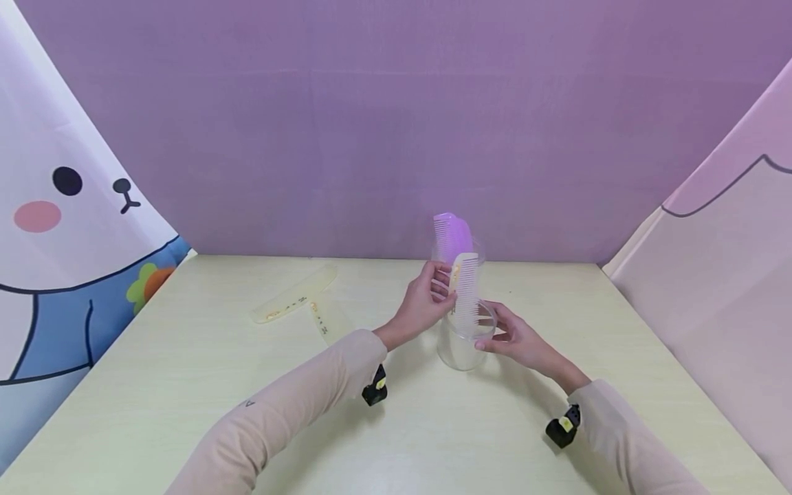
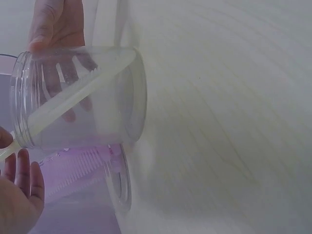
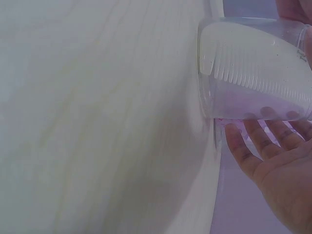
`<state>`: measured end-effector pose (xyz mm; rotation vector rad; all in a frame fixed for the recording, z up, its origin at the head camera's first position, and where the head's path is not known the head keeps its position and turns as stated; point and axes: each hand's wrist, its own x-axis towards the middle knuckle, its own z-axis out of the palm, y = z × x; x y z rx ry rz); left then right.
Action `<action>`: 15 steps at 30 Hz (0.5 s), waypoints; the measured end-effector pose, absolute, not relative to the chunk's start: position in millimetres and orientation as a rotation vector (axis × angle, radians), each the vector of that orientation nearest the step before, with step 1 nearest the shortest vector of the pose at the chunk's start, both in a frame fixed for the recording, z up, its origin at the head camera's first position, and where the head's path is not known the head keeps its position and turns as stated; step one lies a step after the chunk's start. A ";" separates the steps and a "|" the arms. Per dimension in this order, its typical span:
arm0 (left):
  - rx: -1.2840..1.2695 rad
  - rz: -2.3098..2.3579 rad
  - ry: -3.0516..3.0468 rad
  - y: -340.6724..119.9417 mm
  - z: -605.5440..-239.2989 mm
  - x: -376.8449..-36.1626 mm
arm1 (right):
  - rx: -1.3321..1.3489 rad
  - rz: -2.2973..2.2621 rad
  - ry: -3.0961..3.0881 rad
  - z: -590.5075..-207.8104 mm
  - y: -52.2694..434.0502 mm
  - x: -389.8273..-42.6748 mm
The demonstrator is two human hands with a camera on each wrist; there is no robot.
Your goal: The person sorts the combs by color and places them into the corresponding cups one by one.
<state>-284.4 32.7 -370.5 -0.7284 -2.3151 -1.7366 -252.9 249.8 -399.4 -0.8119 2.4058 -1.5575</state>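
A clear cup stands upright on the pale table, a bit past the middle and nearer the far edge than the near edge. Two combs stand in it: a purple comb at the back and a white comb in front. The left hand pinches the white comb near its middle, fingers curled on it, and the comb's low end is down in the cup. The right hand touches the cup's right side with its fingers partly bent around the wall, steadying it. There is lots of bare table in front of the cup and to both sides. Two more pale combs lie flat near the far left corner, well apart from the cup, and one crosses the end of the other. A purple wall stands just past the far edge, and cloth walls lean in along the left and right edges. The left wrist view shows the cup from close up, with the white comb slanting across the inside and the right hand's fingers seen on the other side. The right wrist view shows the comb's teeth inside the cup, with purple showing through under them, and the right hand held loosely around the cup.
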 end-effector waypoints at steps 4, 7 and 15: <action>-0.738 -1.744 -2.340 30.8 -370.9 -284.2 | -0.817 -1.553 2.409 -397.8 249.3 -251.6; -0.744 -1.744 -2.355 27.1 -371.0 -284.4 | -0.817 -1.554 2.406 -397.3 249.0 -251.2; -0.768 -1.660 -2.376 9.7 -372.4 -286.2 | -0.831 -1.564 2.392 -398.1 249.4 -252.0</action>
